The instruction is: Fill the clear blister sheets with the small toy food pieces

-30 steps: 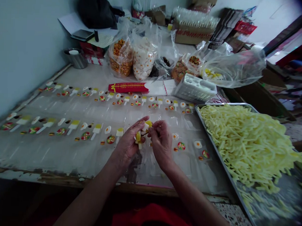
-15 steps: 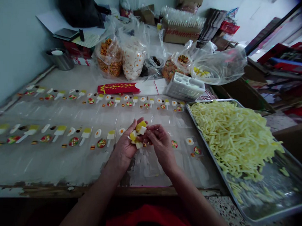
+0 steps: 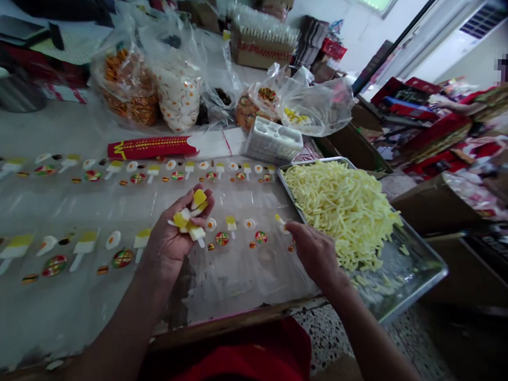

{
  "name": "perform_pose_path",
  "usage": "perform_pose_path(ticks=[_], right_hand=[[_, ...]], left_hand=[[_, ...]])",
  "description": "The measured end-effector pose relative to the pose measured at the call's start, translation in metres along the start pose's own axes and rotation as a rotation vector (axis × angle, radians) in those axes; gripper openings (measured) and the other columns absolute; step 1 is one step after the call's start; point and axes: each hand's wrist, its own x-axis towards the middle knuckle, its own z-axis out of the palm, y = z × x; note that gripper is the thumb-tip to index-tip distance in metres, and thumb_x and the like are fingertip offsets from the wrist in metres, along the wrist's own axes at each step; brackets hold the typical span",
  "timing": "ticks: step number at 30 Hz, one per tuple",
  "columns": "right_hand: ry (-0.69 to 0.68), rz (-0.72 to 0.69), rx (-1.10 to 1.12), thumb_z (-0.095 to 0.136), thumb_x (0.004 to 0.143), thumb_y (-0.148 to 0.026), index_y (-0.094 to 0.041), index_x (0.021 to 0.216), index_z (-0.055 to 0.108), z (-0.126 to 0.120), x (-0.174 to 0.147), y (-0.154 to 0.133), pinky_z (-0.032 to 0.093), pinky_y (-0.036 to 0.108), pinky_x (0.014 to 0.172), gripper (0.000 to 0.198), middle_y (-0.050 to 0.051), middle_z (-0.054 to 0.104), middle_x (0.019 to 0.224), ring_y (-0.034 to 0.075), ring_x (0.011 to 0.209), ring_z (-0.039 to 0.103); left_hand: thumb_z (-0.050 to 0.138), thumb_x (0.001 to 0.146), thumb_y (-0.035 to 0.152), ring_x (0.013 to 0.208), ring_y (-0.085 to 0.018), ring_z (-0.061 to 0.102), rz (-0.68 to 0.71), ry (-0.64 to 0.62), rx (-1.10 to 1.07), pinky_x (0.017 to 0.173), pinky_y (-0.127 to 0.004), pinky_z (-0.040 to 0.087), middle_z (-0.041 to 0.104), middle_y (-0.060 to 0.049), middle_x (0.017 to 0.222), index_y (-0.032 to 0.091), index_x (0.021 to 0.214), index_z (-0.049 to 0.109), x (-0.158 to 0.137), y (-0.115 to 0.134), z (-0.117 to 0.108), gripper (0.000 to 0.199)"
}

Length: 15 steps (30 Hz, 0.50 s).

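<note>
1. The flat red paper carton bears yellow printing, too blurred to read.
2. The metal tray on the right holds pale yellow fry-shaped candies.
3. The left hand cups several yellow-and-white lolly-shaped candies above the near table.
4. The right hand pinches one small yellow-tipped candy beside the tray.

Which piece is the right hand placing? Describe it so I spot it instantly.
Start at the metal tray of yellow strips. Just off its near-left edge, the right hand pinches a small yellow-and-white candy at the end of the near row, the only piece there held by fingers.
</note>
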Motion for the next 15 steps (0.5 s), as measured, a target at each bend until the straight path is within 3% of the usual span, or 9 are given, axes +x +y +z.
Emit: perform_pose_path(ticks=[3,8,12,15], right_hand=[[-0.092,-0.131,-0.045,0.048,0.098,-0.006,-0.018,0.121,0.065,0.015,-0.004,0.007,0.053,0.032,0.090,0.031,0.009,0.073,0.118,0.020,0.106,0.069],[-0.175,-0.216,-0.100,0.049,0.099,-0.009,-0.016,0.121,0.066,0.035,0.011,0.001,0.054,0.036,0.092,0.028,0.011,0.071,0.123,0.023,0.107,0.068],[-0.337,-0.151,-0.084,0.050,0.102,-0.016,-0.018,0.123,0.066,0.032,0.018,-0.013,0.050,0.044,0.101,0.027,0.012,0.066,0.131,0.029,0.120,0.060],[-0.280,-0.021,0.093,0.047,0.103,-0.020,-0.020,0.133,0.061,0.024,0.014,-0.014,0.049,0.045,0.102,0.033,0.011,0.068,0.127,0.028,0.118,0.061]], left_hand=[[0.054,0.095,0.010,0.092,-0.021,0.073,-0.052,0.027,0.011,0.041,-0.013,0.046,0.071,-0.014,0.112,0.015,0.120,0.066,0.001,-0.013,0.005,0.028],[0.053,0.093,0.007,0.091,-0.022,0.074,-0.119,0.074,0.060,0.040,-0.012,0.046,0.070,-0.015,0.117,0.014,0.125,0.064,0.000,-0.031,0.007,0.034],[0.056,0.091,0.008,0.090,-0.024,0.074,-0.200,0.007,0.200,0.040,-0.013,0.047,0.070,-0.018,0.114,0.015,0.133,0.059,0.001,-0.035,0.008,0.043],[0.056,0.092,0.009,0.089,-0.025,0.075,-0.221,-0.013,0.272,0.040,-0.013,0.047,0.070,-0.017,0.113,0.022,0.140,0.052,0.004,-0.037,0.011,0.049]])
